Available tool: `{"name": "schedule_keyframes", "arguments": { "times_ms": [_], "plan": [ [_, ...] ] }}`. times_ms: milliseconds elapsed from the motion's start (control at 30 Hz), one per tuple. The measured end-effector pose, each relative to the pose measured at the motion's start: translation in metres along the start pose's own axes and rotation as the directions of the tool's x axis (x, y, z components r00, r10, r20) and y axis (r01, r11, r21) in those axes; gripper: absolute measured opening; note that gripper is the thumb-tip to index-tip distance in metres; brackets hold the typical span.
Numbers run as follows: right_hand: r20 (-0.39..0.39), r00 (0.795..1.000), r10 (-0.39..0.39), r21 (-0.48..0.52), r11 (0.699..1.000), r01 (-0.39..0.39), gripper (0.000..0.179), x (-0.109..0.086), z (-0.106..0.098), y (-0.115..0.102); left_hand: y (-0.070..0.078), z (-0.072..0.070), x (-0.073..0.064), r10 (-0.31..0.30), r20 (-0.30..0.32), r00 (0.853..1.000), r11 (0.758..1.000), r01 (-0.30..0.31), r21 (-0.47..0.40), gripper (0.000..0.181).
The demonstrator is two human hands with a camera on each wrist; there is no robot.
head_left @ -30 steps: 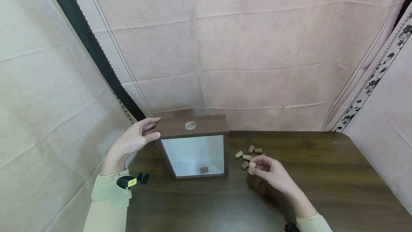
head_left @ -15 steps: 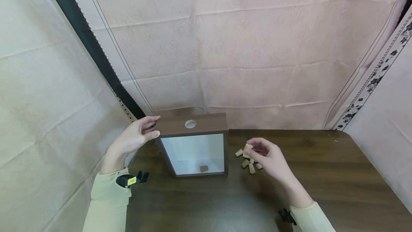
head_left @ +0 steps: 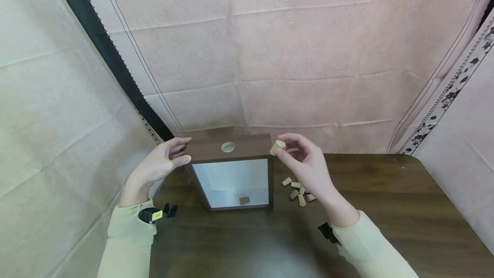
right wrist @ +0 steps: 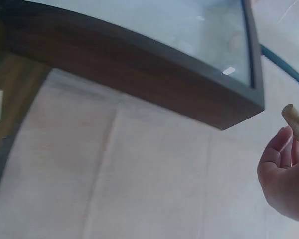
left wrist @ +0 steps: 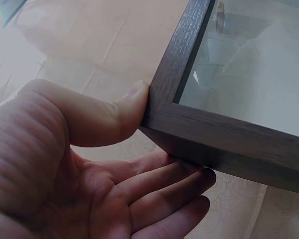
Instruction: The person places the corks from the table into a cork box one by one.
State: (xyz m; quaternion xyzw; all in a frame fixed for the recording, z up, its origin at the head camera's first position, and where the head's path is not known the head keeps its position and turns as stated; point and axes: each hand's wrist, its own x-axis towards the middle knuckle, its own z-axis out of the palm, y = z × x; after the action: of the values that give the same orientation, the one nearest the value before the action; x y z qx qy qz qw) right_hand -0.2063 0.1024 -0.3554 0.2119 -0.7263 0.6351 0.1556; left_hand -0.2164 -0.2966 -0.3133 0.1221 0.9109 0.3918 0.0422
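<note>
A brown box (head_left: pixel 233 150) with a round hole (head_left: pixel 228 147) in its top and a clear front panel (head_left: pixel 231 182) stands on the table. My left hand (head_left: pixel 164 161) holds its upper left corner, the thumb at the front edge and the fingers farther back; the left wrist view shows the thumb against the frame (left wrist: pixel 189 122). Between thumb and fingers, my right hand (head_left: pixel 305 158) pinches a cork stopper (head_left: pixel 278 147), raised beside the box's upper right corner. The right wrist view has this cork (right wrist: pixel 294 122) at its right edge. One cork (head_left: pixel 244 200) lies inside the box.
Several loose corks (head_left: pixel 301 200) lie on the dark wooden table (head_left: pixel 370 200), right of the box. Pale cloth (head_left: pixel 293 55) hangs close behind the box and along both sides.
My right hand has lifted a cork from the pile and moved up and left to the box's upper right corner. The left hand has stayed at the box.
</note>
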Motion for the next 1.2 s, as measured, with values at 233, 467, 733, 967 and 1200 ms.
{"name": "schedule_keyframes", "arguments": {
  "times_ms": [233,467,733,967,1200],
  "plan": [
    [0.089,0.996,-0.025,0.014,1.000,0.024,0.028,0.022,0.023,-0.015,0.002,-0.001,-0.001,-0.001,-0.004,1.000,1.000,0.001,0.012,0.069],
    [0.186,0.983,-0.009,-0.001,1.000,0.010,0.029,0.035,0.049,-0.017,0.000,-0.001,0.000,0.007,-0.002,1.000,1.000,-0.007,0.020,0.068],
    [0.265,0.964,-0.028,-0.069,0.996,0.048,0.024,0.052,0.076,-0.024,-0.001,-0.001,-0.002,0.010,-0.010,1.000,0.999,-0.010,0.030,0.067],
    [0.297,0.955,0.017,-0.157,0.987,0.031,0.024,0.065,0.090,-0.024,0.000,0.000,-0.002,0.011,-0.010,1.000,1.000,-0.010,0.026,0.067],
    [0.263,0.963,0.064,-0.210,0.978,-0.007,0.023,0.068,0.093,-0.021,0.001,0.000,-0.001,0.010,-0.012,1.000,1.000,-0.010,0.014,0.067]
  ]
}}
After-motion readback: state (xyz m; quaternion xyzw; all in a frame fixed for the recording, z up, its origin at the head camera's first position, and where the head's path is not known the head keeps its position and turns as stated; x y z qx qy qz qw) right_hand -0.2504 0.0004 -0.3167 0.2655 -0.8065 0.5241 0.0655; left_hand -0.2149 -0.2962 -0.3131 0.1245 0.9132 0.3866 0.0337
